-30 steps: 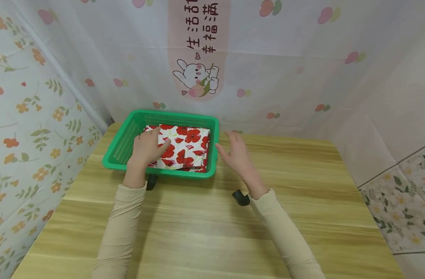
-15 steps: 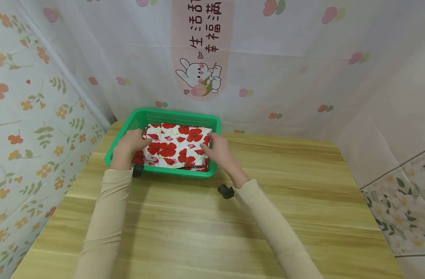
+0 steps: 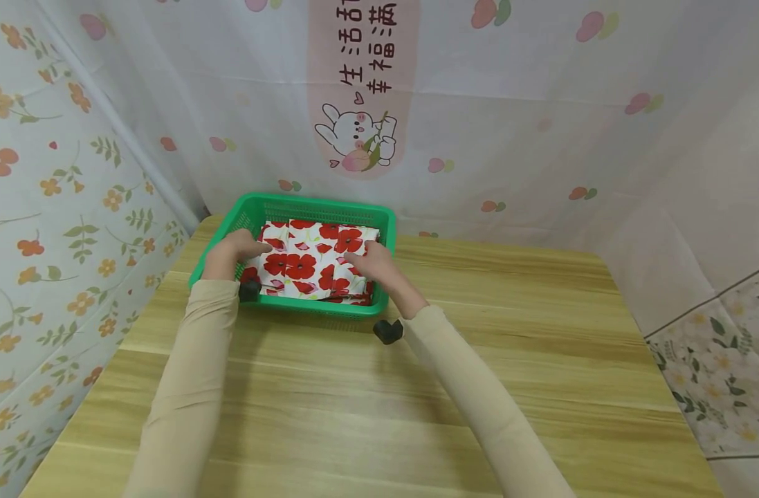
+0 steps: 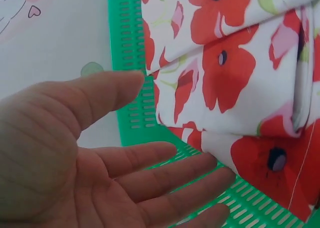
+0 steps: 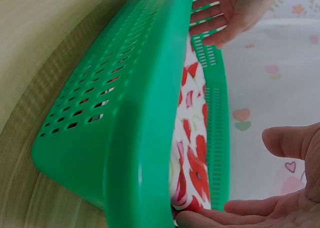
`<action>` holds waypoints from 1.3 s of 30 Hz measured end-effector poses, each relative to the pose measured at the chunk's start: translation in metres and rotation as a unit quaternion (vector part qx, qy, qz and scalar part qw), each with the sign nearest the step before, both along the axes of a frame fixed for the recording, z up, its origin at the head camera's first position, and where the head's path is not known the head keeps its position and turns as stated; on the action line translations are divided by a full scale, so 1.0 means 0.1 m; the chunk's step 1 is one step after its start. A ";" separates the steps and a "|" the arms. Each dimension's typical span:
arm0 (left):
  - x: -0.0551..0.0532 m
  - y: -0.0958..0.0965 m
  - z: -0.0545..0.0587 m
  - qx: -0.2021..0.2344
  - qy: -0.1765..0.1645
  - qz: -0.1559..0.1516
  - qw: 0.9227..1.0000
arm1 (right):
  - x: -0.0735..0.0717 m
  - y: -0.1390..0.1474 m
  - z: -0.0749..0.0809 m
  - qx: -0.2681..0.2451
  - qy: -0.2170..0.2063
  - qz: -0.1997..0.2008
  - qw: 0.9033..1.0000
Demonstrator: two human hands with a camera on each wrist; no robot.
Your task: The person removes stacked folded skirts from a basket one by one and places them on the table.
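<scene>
A folded cloth (image 3: 311, 266) with red poppies on white lies in a green plastic basket (image 3: 329, 309). My left hand (image 3: 230, 250) reaches in at the cloth's left end. In the left wrist view its fingers (image 4: 165, 170) are straight and spread, with the thumb apart, beside the folded layers. At the opposite end, my right hand (image 3: 379, 266) hangs over the cloth's right edge. The right wrist view shows its fingertips (image 5: 192, 219) dipping past the basket rim beside the cloth, its thumb raised well away from them.
The basket stands at the back left of a wooden table (image 3: 329, 415), close to a white curtain (image 3: 510, 138) with printed hearts and a rabbit. A floral curtain (image 3: 55, 228) hangs on the left. Small black wrist mounts (image 3: 388, 332) sit under both wrists.
My left hand has moved left off the cloth's middle to its left end. The right hand has come left from beside the basket to over the cloth's right edge. The cloth lies as before.
</scene>
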State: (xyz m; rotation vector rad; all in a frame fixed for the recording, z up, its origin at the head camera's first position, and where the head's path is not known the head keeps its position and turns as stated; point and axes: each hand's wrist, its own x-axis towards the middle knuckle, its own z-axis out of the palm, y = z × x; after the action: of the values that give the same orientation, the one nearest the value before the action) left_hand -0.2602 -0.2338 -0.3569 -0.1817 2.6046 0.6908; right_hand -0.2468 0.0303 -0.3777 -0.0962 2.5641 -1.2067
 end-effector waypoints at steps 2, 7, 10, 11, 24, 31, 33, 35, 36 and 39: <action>-0.01 0.00 -0.01 0.023 -0.021 0.010 0.999 | -0.02 -0.02 0.00 -0.003 -0.020 -0.012 1.000; -0.03 -0.02 -0.02 0.057 -0.062 0.029 0.996 | -0.06 -0.05 0.02 -0.035 -0.065 -0.051 0.996; -0.03 -0.03 -0.05 0.088 -0.080 0.059 0.991 | -0.08 -0.07 0.03 -0.078 -0.101 -0.072 0.989; -0.03 -0.03 -0.07 0.102 -0.085 0.073 0.988 | -0.09 -0.07 0.02 -0.092 -0.113 -0.078 0.986; -0.15 -0.05 -0.20 0.061 -0.109 0.098 0.987 | -0.21 -0.07 -0.05 -0.185 -0.190 -0.123 0.956; -0.17 -0.05 -0.22 0.044 -0.116 0.100 0.987 | -0.21 -0.10 -0.06 -0.215 -0.192 -0.134 0.948; -0.18 -0.06 -0.24 0.044 -0.124 0.098 0.986 | -0.22 -0.10 -0.07 -0.211 -0.192 -0.136 0.949; -0.19 -0.06 -0.26 0.051 -0.130 0.104 0.985 | -0.23 -0.09 -0.07 -0.203 -0.189 -0.137 0.951; -0.20 -0.06 -0.26 0.056 -0.133 0.111 0.983 | -0.23 -0.09 -0.07 -0.196 -0.187 -0.136 0.953; -0.21 -0.06 -0.29 0.067 -0.136 0.129 0.980 | -0.22 -0.09 -0.08 -0.178 -0.174 -0.133 0.959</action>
State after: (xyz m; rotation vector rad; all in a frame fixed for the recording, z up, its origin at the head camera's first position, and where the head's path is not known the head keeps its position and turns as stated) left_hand -0.2815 -0.2398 -0.3856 -0.5391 2.2866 0.8621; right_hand -0.2691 0.0214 -0.3852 0.3638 2.0811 -1.6116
